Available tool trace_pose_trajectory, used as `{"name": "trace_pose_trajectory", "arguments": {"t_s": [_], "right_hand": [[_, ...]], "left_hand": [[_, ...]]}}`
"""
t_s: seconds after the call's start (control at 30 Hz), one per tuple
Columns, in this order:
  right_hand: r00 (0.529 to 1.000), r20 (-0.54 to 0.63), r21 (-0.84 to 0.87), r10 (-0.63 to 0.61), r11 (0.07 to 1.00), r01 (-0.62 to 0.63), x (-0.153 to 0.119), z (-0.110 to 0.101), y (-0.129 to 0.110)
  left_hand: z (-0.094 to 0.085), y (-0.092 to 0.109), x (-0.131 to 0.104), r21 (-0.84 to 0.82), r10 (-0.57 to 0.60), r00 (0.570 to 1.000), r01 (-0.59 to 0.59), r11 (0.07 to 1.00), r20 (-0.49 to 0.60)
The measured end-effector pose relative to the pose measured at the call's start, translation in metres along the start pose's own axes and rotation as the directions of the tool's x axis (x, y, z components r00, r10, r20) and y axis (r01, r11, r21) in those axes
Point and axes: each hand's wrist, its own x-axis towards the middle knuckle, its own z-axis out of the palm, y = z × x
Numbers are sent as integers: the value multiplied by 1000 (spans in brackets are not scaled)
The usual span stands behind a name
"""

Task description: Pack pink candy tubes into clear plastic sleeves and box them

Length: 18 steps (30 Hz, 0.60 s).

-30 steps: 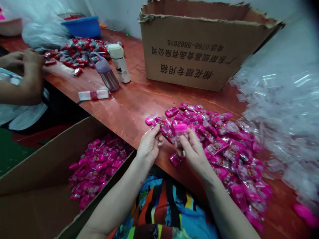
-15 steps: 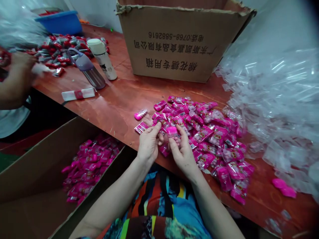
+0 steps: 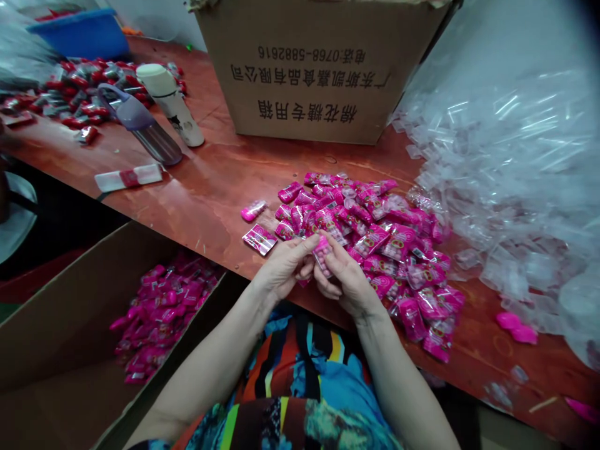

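Head view, nearest first: a small pink packet is held between both hands at the table's near edge. The left hand is closed around its left side, thumb and fingers pinching it; the right hand pinches its right side, fingers curled. The packet is kept just above the table edge, close to the body, a position judged to allow both hands to work it together.

To the left, below the table, an open cardboard carton is seen holding a heap of pink packets; it is set within easy reach of the left arm. Just beyond the hands, a loose pile of pink packets lies on the red-brown table, with one flat packet apart at its left. A mass of clear plastic bags is spread at the right.

Farther off, a large cardboard box stands upside down relative to the viewer; the inverted number "0768-5882616" and Chinese characters are printed on it. Two bottles, red packets and a blue basin are noted at far left.
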Motion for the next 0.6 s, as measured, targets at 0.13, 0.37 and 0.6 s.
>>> {"name": "trace_pose_trajectory", "arguments": {"t_s": [0.13, 0.37, 0.6], "right_hand": [[938, -241, -450, -250, 885, 120, 1, -1, 9], [963, -260, -28, -64, 998, 59, 1, 7, 19], [975, -202, -83, -94, 993, 79, 4, 3, 11]], "left_hand": [[1, -4, 5, -22, -11, 1000, 10, 1000, -27], [1, -12, 8, -44, 6, 999, -9, 999, -48], [-5, -9, -2, 149, 28, 999, -33, 988, 35]]}}
